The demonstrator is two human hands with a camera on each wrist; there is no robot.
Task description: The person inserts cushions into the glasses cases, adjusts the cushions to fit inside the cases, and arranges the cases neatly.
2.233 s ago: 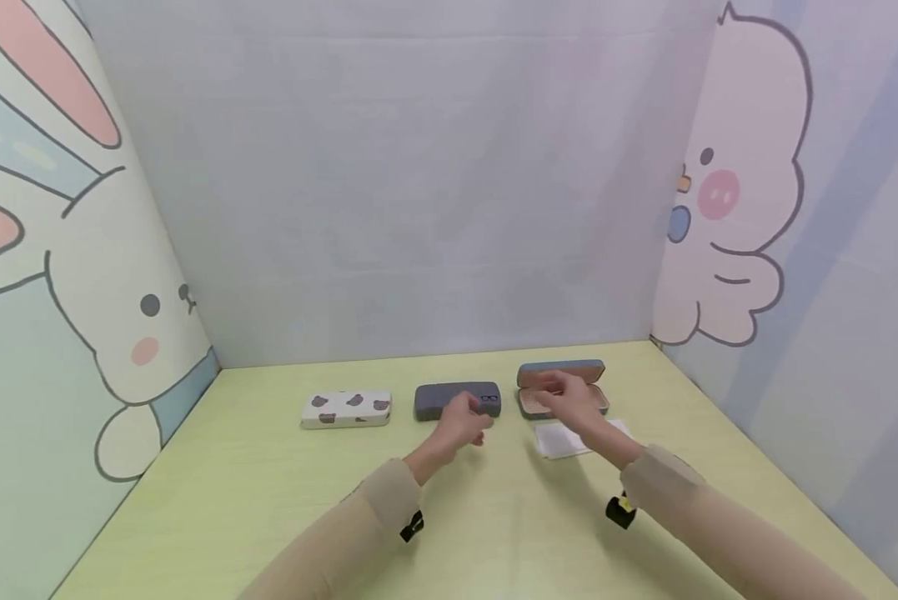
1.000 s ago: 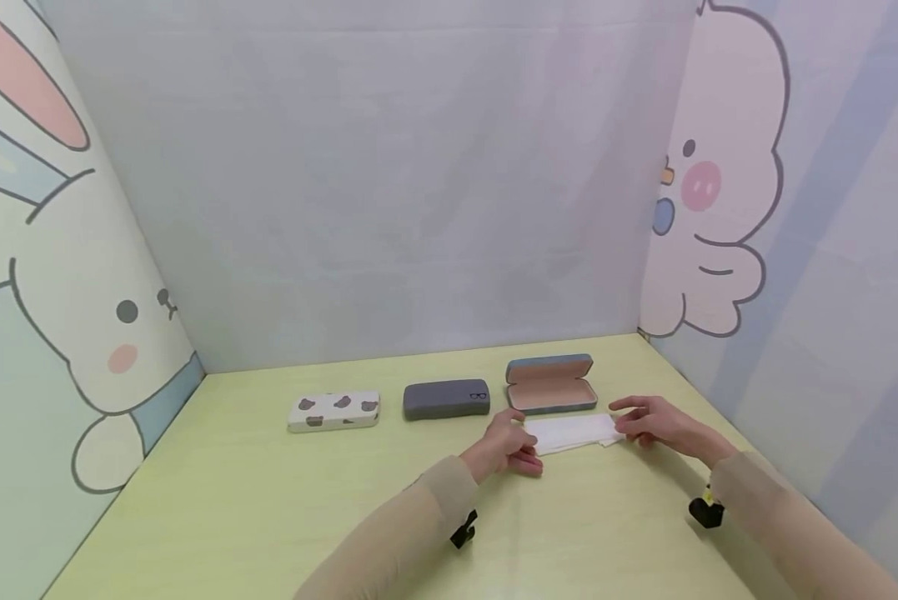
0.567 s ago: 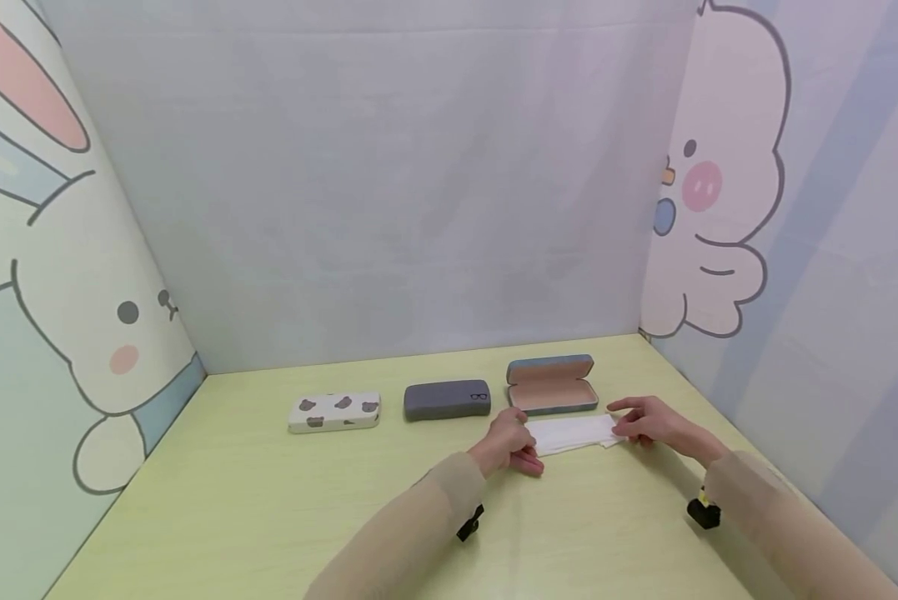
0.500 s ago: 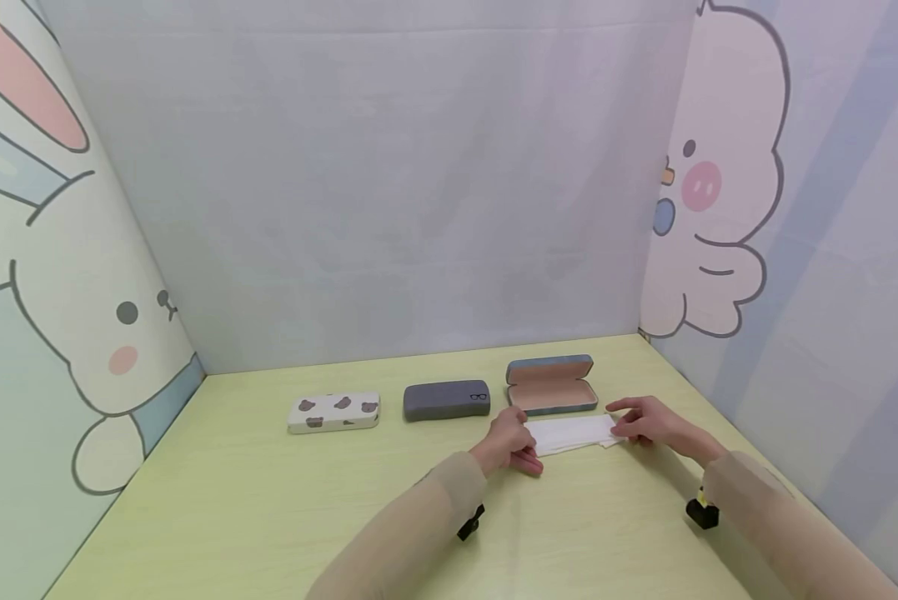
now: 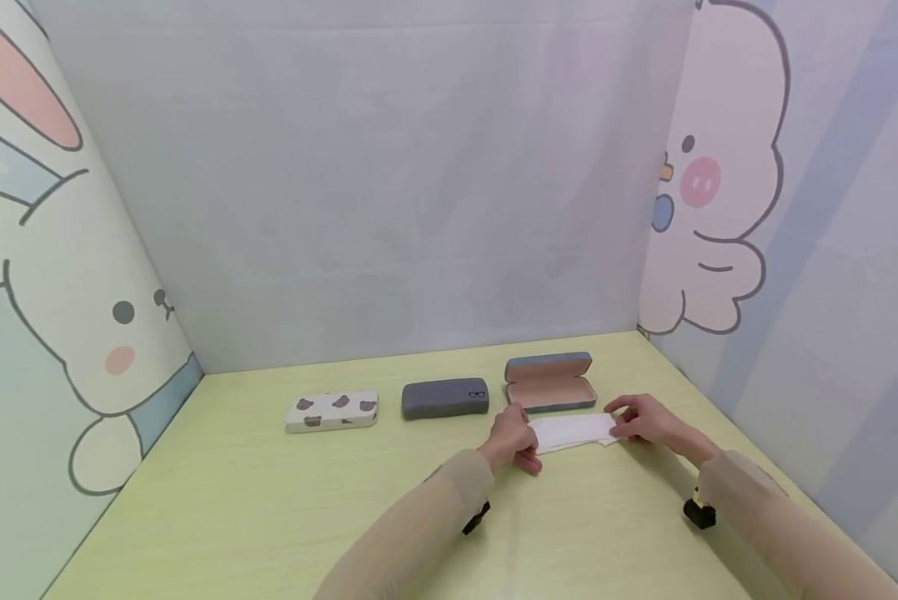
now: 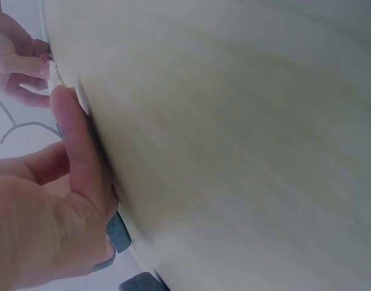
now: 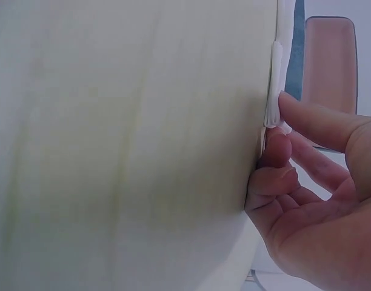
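Observation:
A white folded cloth [image 5: 572,431] lies flat on the table in front of an open glasses case [image 5: 552,393] with a pink lining. My left hand [image 5: 512,437] holds the cloth's left end, its lower fingers resting on the tabletop. At the other end, my right hand [image 5: 644,419] pinches the right edge between thumb and fingers. In the right wrist view the cloth's layered edge [image 7: 275,85] sits between thumb and fingertips. The left wrist view shows the left hand [image 6: 64,194] low along the table, covering most of the cloth.
Left of the open case stands a closed dark grey glasses case [image 5: 444,398] with a small glasses print. Further left is a white case [image 5: 332,412] with brown bear patches. Printed fabric walls [image 5: 418,183] enclose the pale yellow-green table [image 5: 268,508] at the back and sides.
My left hand has come from the grey case to the cloth's left end. My right hand has left the open case for the right end. Over the last second both barely move.

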